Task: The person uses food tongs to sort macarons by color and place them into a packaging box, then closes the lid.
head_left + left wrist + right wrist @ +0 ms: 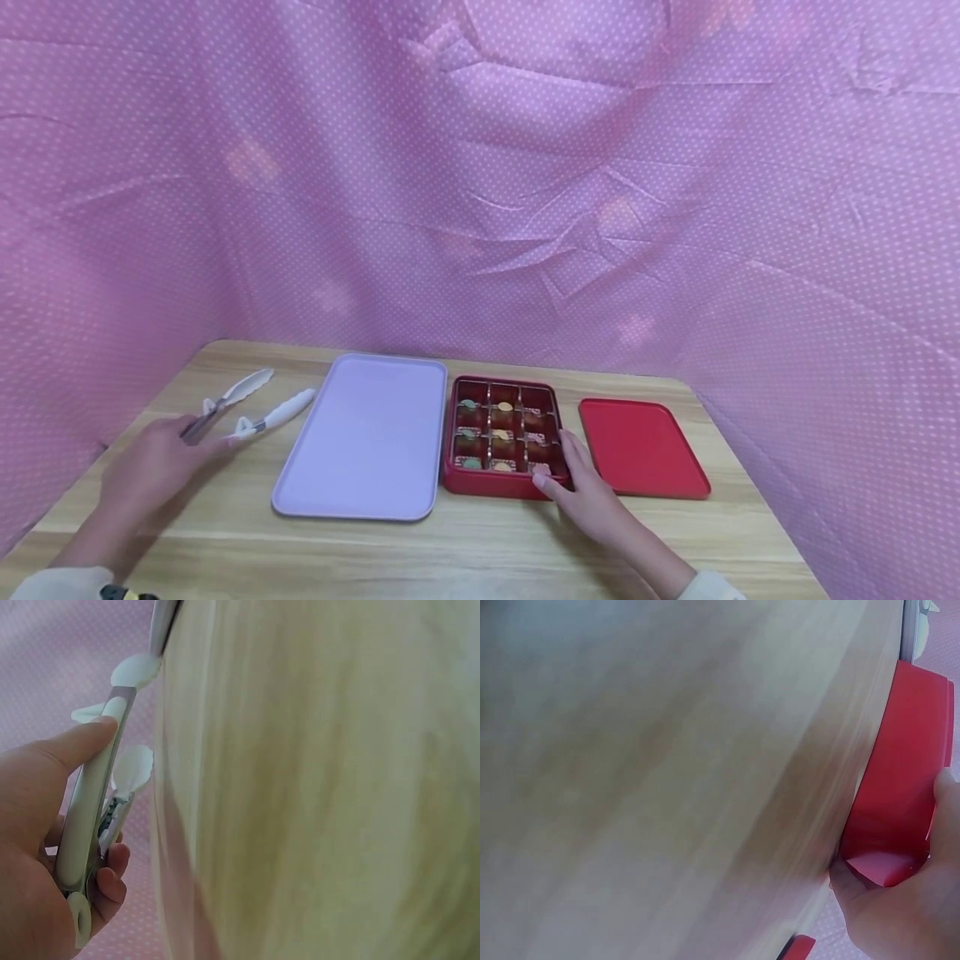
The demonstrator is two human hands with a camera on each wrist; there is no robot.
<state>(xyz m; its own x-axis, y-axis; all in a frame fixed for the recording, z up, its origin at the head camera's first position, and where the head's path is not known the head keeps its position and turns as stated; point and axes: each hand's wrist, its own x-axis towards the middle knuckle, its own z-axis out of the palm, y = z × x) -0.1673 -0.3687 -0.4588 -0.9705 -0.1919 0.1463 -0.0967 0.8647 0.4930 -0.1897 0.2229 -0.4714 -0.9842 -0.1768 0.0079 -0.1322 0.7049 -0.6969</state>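
My left hand grips a pair of white-tipped tongs, the thumb along one arm and the fingers wrapped round the other side. The tongs' arms are spread, heads pointing toward the back of the table. A red box with clear dividers stands right of centre, uncovered. Small green, yellow and pink pieces lie in its compartments, one colour to each column. My right hand holds the box at its near right corner, thumb at the front wall and fingers along the right side; the right wrist view shows this corner between them.
A pale lilac tray lies flat between the tongs and the box. To the right of the box is a flat red lid. The wooden table backs onto a pink dotted curtain, which also hangs on both sides.
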